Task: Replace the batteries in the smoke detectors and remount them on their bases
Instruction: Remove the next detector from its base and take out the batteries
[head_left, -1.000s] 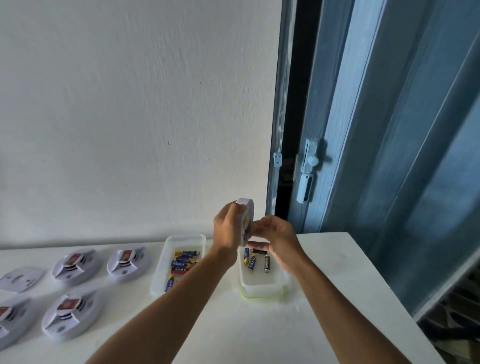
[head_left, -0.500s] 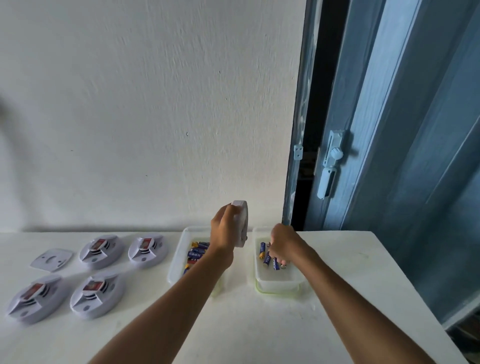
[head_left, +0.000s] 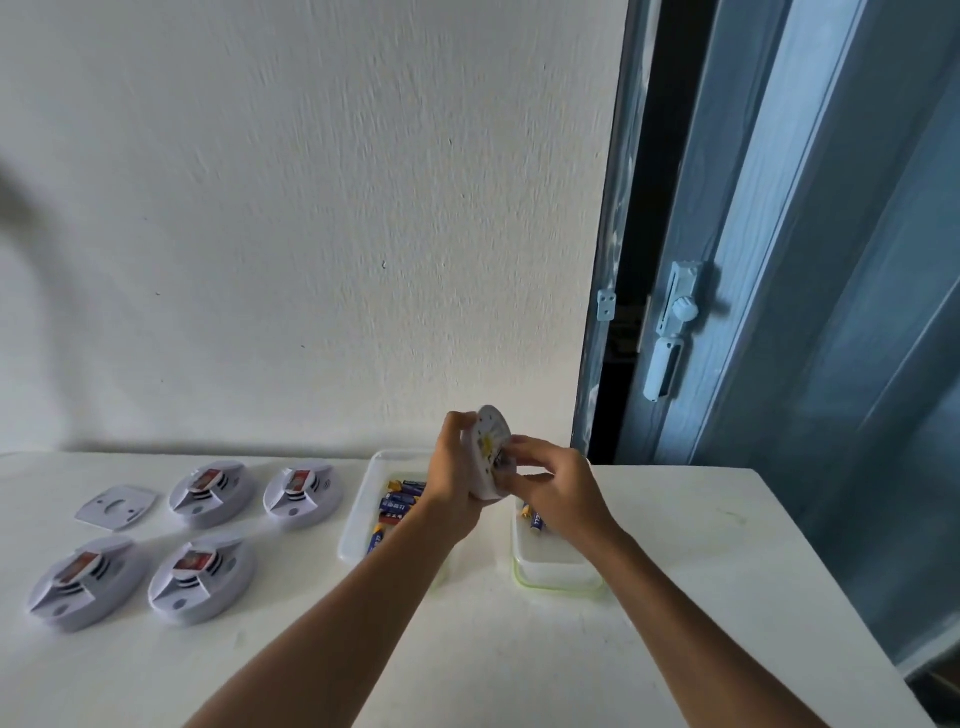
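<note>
Left hand (head_left: 453, 480) grips the smoke detector (head_left: 490, 453) on edge above the table (head_left: 519, 649); right hand (head_left: 558, 488) pinches at its back. Below the grip, battery trays (head_left: 358, 525); far left, four detectors (head_left: 208, 493).

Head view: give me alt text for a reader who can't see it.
A person's left hand holds a smoke detector on edge above two battery tubs while the right hand works at its back. Four more detectors and a loose base plate lie at the left of the white table.
</note>
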